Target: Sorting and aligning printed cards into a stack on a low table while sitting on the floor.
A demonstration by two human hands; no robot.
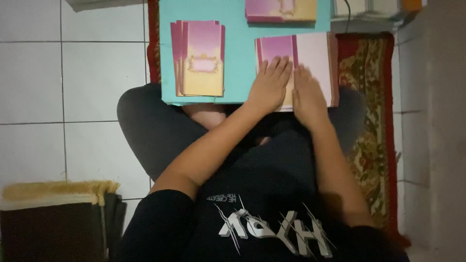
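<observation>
Hands lie flat, side by side, fingers stretched out and palms down: the left hand (270, 83) and the right hand (307, 92) both press on a folded card (310, 53), gripping nothing. That card is smooth paper, rectangular, with a pink-to-purple printed strip on its left and a pale pink blank panel on its right; its lower half sits under both palms. It rests on a flat turquoise board (240, 63) across the person's crossed legs. Well to the left of the hands, a fanned stack of pink and gold cards (199, 58) lies on the same board. Another stack (280, 10) sits above. A patterned red rug (366, 111) covers glossy white floor tiles (63, 82).
</observation>
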